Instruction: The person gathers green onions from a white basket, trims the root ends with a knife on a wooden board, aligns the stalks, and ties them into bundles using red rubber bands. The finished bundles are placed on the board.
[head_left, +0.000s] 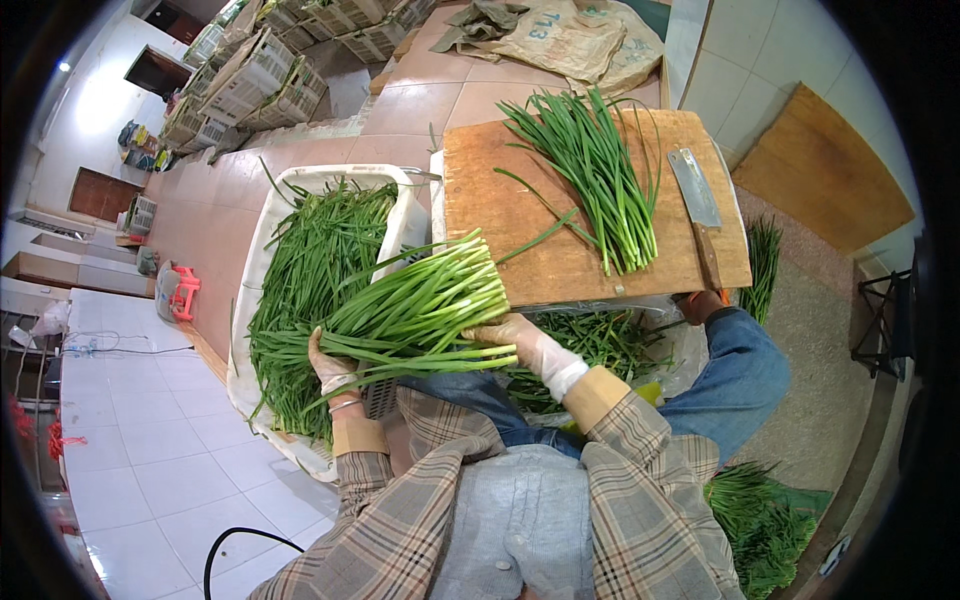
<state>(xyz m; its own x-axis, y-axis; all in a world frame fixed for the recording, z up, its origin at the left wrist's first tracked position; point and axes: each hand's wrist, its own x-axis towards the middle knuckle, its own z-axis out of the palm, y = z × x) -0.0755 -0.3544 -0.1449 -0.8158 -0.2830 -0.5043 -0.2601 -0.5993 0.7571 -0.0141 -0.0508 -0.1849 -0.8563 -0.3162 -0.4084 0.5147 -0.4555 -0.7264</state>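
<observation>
A bunch of green garlic chives (427, 300) lies across both of my gloved hands, pale stem ends to the right. My left hand (334, 364) holds the leafy part from below, over the rim of a white plastic crate (405, 217) filled with chives. My right hand (517, 339) grips the stem end, just below the near left corner of a wooden board (480, 180). On the board lies a second, looser bunch of chives (600, 187) with a few stray leaves. A cleaver (697, 199) with a wooden handle rests at the board's right side.
Loose green leaves (592, 345) fill a plastic-lined space beneath the board, between my knees. More chives (757, 510) lie on the floor at the lower right. A wooden panel (825, 172) leans on the wall. Stacked crates (247, 79) and woven sacks (555, 37) are farther off.
</observation>
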